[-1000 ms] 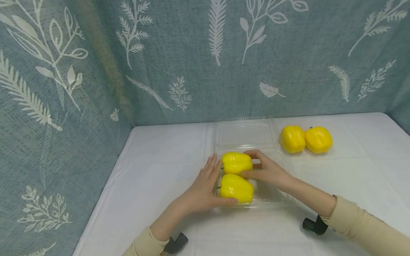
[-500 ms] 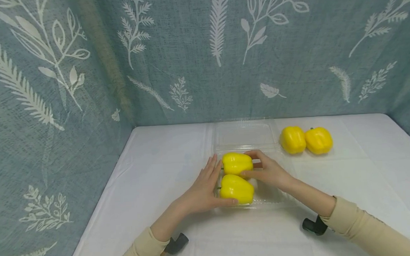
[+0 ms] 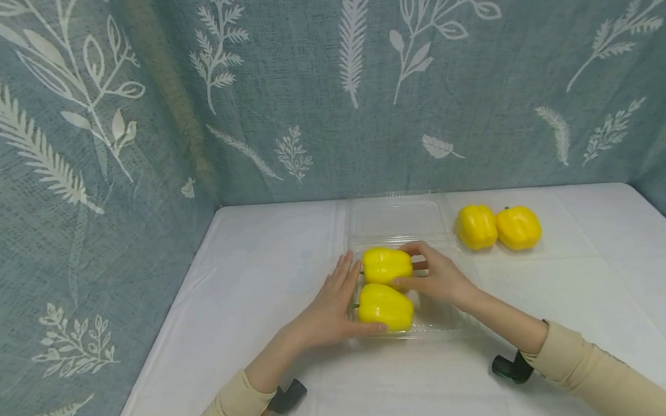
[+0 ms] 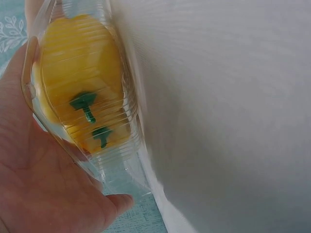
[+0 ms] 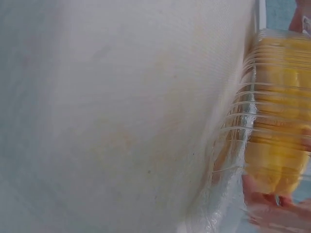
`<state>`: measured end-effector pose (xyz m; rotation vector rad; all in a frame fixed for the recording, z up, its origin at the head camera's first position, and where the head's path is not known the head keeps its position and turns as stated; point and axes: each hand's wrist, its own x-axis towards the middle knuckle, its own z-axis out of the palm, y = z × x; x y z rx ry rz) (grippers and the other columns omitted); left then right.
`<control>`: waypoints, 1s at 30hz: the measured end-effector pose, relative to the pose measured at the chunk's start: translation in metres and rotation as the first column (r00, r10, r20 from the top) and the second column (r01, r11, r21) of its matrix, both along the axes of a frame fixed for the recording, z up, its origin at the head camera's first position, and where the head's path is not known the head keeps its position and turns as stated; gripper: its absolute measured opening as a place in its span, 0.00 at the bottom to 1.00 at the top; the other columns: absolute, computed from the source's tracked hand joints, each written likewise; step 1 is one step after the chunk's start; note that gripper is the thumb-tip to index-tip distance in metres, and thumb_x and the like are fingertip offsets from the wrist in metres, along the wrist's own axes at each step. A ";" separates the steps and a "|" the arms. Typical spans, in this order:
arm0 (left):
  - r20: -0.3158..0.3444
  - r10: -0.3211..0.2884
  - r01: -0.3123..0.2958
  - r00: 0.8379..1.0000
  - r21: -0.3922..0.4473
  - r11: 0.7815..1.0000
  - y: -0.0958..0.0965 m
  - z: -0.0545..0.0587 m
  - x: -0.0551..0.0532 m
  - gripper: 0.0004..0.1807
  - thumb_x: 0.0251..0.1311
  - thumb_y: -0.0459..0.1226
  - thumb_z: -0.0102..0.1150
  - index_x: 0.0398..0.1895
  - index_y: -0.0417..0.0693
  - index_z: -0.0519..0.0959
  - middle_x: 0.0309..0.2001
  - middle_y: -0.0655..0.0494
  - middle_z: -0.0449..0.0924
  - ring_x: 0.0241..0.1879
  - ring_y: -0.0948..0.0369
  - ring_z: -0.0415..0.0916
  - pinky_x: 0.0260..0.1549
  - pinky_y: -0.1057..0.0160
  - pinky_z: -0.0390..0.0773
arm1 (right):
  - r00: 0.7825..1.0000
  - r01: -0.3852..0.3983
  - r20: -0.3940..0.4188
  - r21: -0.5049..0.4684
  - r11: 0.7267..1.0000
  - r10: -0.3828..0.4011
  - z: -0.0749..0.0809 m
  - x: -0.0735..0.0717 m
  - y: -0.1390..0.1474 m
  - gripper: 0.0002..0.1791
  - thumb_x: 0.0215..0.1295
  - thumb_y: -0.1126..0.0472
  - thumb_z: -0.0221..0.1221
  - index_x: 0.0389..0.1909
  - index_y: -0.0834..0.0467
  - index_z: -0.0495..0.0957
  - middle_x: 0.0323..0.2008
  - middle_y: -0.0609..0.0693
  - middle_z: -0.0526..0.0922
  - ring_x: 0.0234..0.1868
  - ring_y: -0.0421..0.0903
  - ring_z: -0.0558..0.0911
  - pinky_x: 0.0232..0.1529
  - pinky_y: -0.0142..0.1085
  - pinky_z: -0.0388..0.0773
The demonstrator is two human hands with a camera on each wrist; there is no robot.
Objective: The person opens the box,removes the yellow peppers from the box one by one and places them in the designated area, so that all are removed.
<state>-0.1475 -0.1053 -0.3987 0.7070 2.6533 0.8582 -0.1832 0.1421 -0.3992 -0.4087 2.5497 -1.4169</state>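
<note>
Blue-green cloth printed with pale leaves and sprigs hangs behind and to the left of the white-covered desk. Since half a second ago almost nothing has changed: both hands and all the peppers sit practically where they were.

Near the middle of the desk is a clear plastic container, its lid laid open and reaching back to the far edge. Inside, against the end facing the desk's left edge, two yellow peppers lie on their sides: the far pepper and, just in front of it, the near pepper. Both green stems show through the ribbed wall, pointing toward that left edge.

With my right hand I pinch the far pepper, thumb in front and fingers behind. I keep my left hand spread, its straight fingers along the container's left end and the thumb stretched along the side nearest me.

Two loose peppers rest outside the container, touching each other, near the far edge toward the desk's far right corner.
</note>
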 end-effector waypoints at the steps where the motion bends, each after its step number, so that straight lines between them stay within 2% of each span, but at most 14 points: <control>1: 0.002 0.002 -0.002 1.000 0.000 1.000 0.000 0.000 0.000 0.66 0.49 0.67 0.63 0.78 0.46 0.36 0.77 0.55 0.20 0.75 0.60 0.19 0.71 0.48 0.35 | 1.000 0.003 -0.001 -0.006 1.000 -0.003 0.000 0.000 0.000 0.34 0.59 0.53 0.69 0.62 0.60 0.65 0.64 0.59 0.70 0.60 0.61 0.74 0.57 0.50 0.75; 9: -0.001 0.008 -0.008 1.000 -0.003 1.000 0.001 0.000 0.000 0.66 0.48 0.67 0.63 0.78 0.46 0.37 0.78 0.52 0.22 0.74 0.61 0.19 0.71 0.49 0.35 | 0.999 0.008 -0.033 -0.006 1.000 -0.008 0.002 -0.001 0.000 0.34 0.57 0.55 0.70 0.59 0.63 0.66 0.62 0.61 0.72 0.60 0.63 0.74 0.56 0.48 0.76; 16: 0.011 0.001 -0.001 1.000 -0.007 1.000 0.001 0.001 0.000 0.66 0.49 0.68 0.62 0.78 0.47 0.36 0.77 0.56 0.20 0.74 0.62 0.19 0.72 0.50 0.35 | 0.998 0.012 -0.055 0.026 1.000 -0.011 0.004 0.000 0.002 0.34 0.56 0.56 0.71 0.59 0.64 0.66 0.60 0.62 0.72 0.58 0.62 0.76 0.53 0.45 0.79; 30: 0.016 0.004 -0.004 1.000 -0.019 1.000 0.001 0.000 0.001 0.67 0.48 0.69 0.62 0.79 0.47 0.36 0.77 0.58 0.19 0.74 0.63 0.19 0.71 0.50 0.34 | 0.988 -0.012 -0.156 0.040 0.999 0.018 0.005 0.005 0.008 0.37 0.56 0.55 0.71 0.64 0.63 0.68 0.62 0.62 0.71 0.58 0.62 0.75 0.50 0.43 0.80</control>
